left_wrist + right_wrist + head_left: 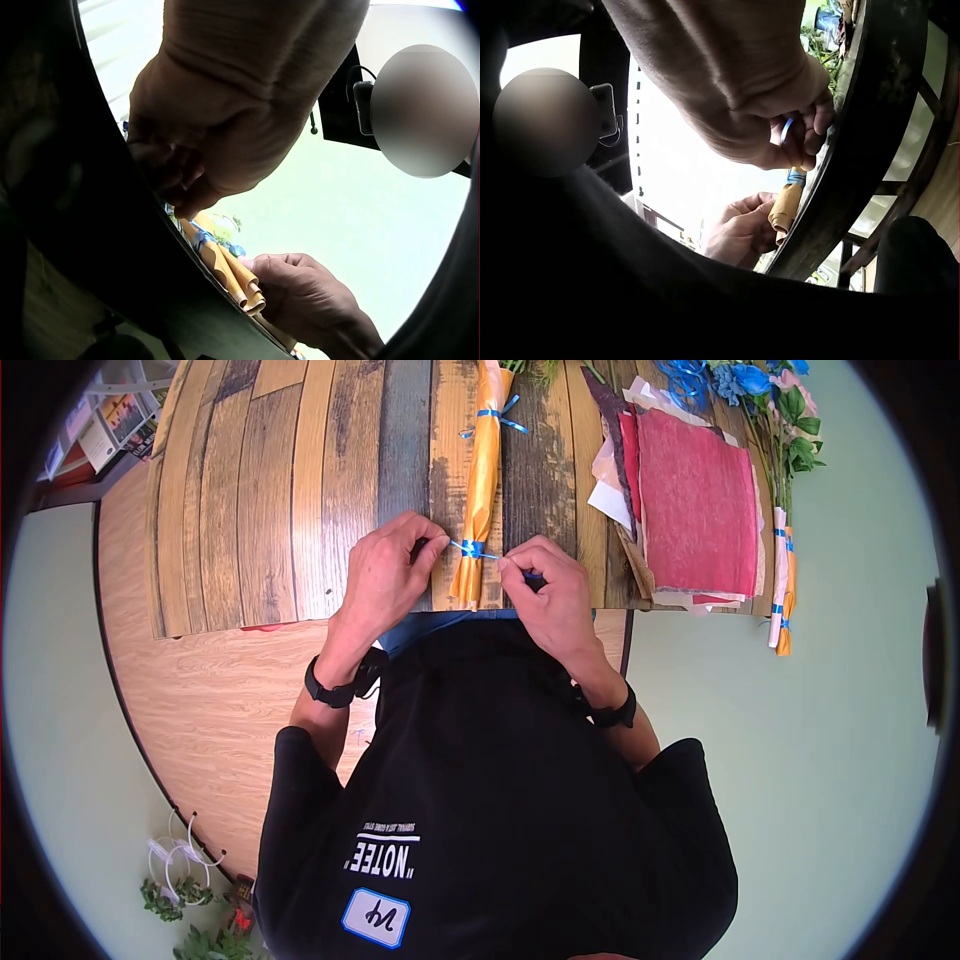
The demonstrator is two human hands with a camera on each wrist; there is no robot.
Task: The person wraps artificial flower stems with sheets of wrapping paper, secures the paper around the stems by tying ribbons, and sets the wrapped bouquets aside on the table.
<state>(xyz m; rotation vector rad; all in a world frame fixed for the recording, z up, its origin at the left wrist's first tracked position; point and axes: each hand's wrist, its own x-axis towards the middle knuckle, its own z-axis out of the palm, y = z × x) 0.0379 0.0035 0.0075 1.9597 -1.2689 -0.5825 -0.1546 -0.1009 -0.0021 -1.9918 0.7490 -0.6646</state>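
A long bundle in yellow wrapping paper (482,480) lies on the table, its lower end near the front edge. Around that lower end runs a blue ribbon (472,548), drawn out to both sides. My left hand (390,565) pinches one ribbon end between thumb and forefinger, left of the bundle. On the other side, my right hand (550,588) pinches the opposite end, with ribbon showing inside its curled fingers. A second blue ribbon (488,413) is tied higher up. In the right wrist view the rolled paper end (784,210) shows beside the hands.
Red and pale paper sheets (697,505) are stacked on the table's right. Past them, a wrapped bunch of blue and pink flowers (755,382) hangs over the right edge. The wooden table (265,490) ends just in front of my body. A rack (115,420) stands far left.
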